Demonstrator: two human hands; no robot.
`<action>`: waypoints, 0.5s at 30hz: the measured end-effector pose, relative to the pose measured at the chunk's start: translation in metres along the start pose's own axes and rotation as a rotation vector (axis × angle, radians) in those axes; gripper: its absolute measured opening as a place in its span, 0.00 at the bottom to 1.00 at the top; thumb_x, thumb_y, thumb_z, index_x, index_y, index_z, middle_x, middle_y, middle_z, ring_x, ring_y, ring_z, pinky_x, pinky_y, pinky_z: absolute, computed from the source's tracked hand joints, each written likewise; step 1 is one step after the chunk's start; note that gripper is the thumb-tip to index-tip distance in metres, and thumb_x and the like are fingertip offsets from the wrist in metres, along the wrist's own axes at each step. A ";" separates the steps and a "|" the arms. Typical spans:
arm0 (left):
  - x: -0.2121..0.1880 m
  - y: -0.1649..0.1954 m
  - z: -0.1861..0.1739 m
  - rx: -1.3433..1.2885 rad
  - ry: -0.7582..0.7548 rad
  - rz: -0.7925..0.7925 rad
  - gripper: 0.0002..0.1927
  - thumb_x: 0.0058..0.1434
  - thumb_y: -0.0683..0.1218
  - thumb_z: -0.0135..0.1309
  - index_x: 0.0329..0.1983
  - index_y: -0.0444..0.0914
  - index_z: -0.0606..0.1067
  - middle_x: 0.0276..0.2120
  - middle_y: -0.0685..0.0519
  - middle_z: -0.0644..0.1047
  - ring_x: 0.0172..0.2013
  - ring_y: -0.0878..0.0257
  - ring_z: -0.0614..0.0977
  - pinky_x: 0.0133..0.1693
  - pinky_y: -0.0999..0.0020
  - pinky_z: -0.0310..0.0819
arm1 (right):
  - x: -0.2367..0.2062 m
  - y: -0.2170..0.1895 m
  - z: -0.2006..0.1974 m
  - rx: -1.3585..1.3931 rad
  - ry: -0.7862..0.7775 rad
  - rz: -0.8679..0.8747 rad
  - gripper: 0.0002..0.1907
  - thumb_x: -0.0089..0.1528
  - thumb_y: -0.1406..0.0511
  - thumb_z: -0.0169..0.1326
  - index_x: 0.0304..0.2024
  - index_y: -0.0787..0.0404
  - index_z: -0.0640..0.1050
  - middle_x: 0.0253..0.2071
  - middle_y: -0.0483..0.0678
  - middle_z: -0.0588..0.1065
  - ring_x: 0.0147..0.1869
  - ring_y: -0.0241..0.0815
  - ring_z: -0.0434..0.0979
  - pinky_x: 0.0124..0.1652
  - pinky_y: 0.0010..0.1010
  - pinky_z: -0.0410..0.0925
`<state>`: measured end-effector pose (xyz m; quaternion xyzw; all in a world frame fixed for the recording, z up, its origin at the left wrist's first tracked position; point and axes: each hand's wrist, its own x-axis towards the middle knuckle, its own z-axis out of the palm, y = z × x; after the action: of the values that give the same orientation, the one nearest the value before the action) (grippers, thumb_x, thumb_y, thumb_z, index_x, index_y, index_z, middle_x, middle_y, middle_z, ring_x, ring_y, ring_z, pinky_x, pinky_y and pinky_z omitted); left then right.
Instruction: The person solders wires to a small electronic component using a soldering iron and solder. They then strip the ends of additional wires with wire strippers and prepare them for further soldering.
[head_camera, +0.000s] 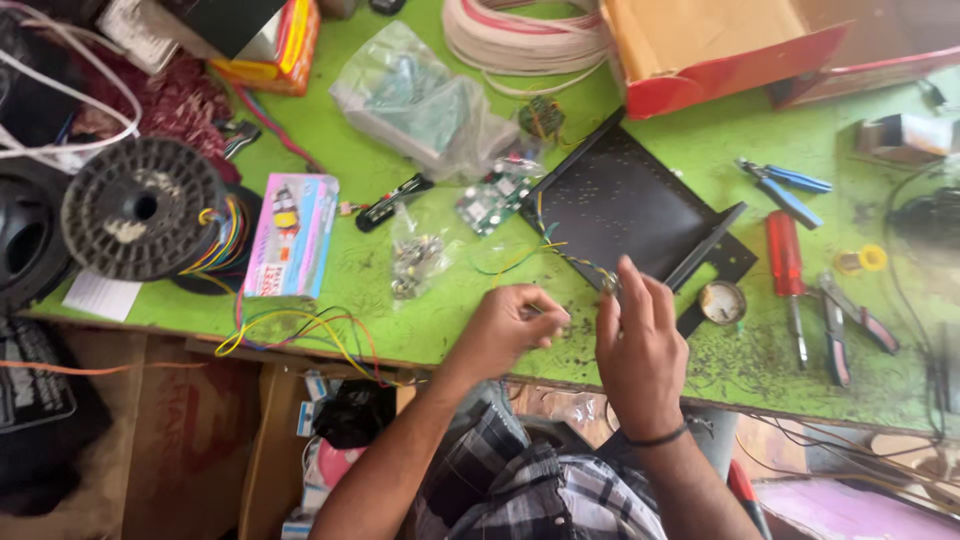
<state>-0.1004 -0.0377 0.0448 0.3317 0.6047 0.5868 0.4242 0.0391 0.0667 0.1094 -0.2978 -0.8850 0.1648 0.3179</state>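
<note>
A thin twisted yellow-and-blue wire (570, 258), running off the black perforated metal plate (620, 200), is pinched at its end by the right hand (640, 340). It looks light and floppy, so it's best gripped near the tip. The left hand (505, 328) is curled shut just beside it; what's inside can't be made out.

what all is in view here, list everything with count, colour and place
workbench: 1, green, fills the view
perforated metal panel: 1, black, centre
twisted wires: 1 bundle, yellow and blue, from the panel to the hands
circuit board: 1, green, left of the panel
clear bags: 2, one top centre, a smaller one below it
wire spool: 1, black, left
small box: 1, pink and blue, beside the spool
screwdriver: 1, red handle, right
pliers: 1, blue handles, upper right
cutters: 1, red and black handles, far right
cardboard box: 1, red and tan, top
left hand: 1, pinching something small
right hand: 1, fingers on the wires
</note>
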 end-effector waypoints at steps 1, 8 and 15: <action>0.006 -0.001 0.000 -0.048 0.003 -0.031 0.10 0.63 0.47 0.62 0.37 0.35 0.81 0.30 0.58 0.81 0.30 0.73 0.78 0.33 0.76 0.73 | 0.009 -0.001 -0.003 -0.087 0.013 -0.033 0.16 0.66 0.70 0.59 0.56 0.64 0.77 0.49 0.55 0.76 0.42 0.51 0.81 0.37 0.35 0.74; 0.010 -0.016 0.000 -0.060 0.080 0.050 0.07 0.63 0.44 0.63 0.37 0.34 0.81 0.30 0.57 0.81 0.32 0.73 0.78 0.36 0.76 0.74 | 0.040 0.038 -0.028 -0.022 0.092 0.044 0.14 0.63 0.71 0.62 0.51 0.62 0.78 0.49 0.51 0.76 0.41 0.45 0.80 0.38 0.31 0.71; 0.007 -0.002 0.003 -0.140 0.003 0.043 0.05 0.60 0.42 0.63 0.36 0.34 0.81 0.33 0.55 0.82 0.33 0.70 0.81 0.38 0.72 0.78 | 0.010 0.055 -0.042 0.659 0.093 0.303 0.13 0.63 0.75 0.61 0.49 0.64 0.74 0.44 0.46 0.75 0.43 0.29 0.78 0.42 0.22 0.72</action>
<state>-0.1002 -0.0303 0.0420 0.3131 0.5556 0.6371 0.4329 0.0838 0.1196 0.1191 -0.3143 -0.7148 0.4726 0.4086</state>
